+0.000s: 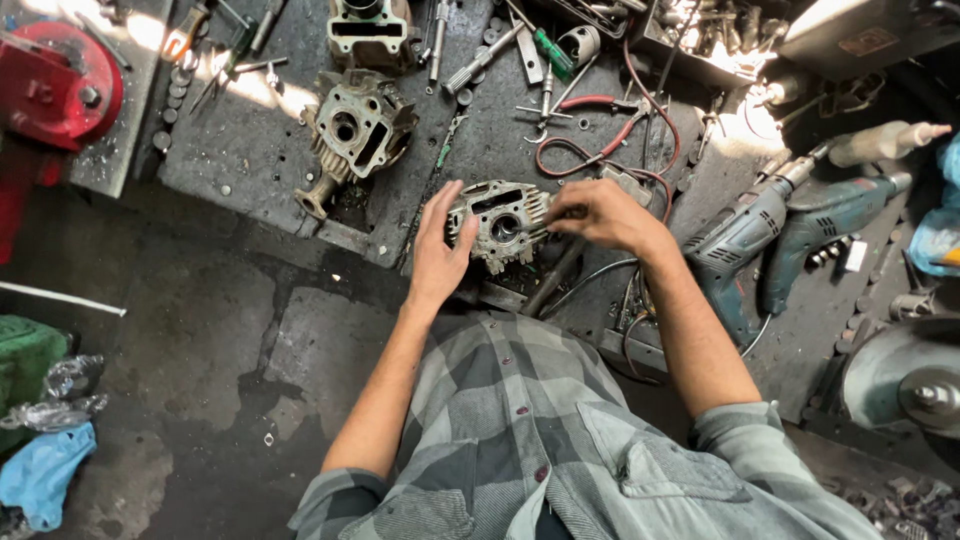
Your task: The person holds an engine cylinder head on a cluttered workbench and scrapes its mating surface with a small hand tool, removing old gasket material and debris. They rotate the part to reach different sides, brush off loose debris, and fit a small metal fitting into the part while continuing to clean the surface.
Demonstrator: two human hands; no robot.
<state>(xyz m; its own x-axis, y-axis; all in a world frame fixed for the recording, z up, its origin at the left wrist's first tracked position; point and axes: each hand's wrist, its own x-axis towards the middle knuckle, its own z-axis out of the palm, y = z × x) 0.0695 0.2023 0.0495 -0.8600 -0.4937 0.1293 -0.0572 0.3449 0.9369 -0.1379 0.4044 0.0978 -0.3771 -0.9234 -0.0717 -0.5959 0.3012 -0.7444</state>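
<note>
A grimy grey metal engine part [503,222] with a round bore and cooling fins stands on the edge of a dark, greasy workbench [250,160]. My left hand [438,250] grips its left side, fingers spread against the casting. My right hand [600,212] presses on its right side, fingers curled; whether they hold a small tool is hidden. A dark bar [552,280] slants down below the part.
A second engine casting [358,128] and a third [368,30] lie further back. Screwdrivers, sockets and red cable [600,140] litter the bench. Two blue-green power drills [790,235] lie at right, a grinder wheel [905,380] lower right, a red machine [55,85] upper left.
</note>
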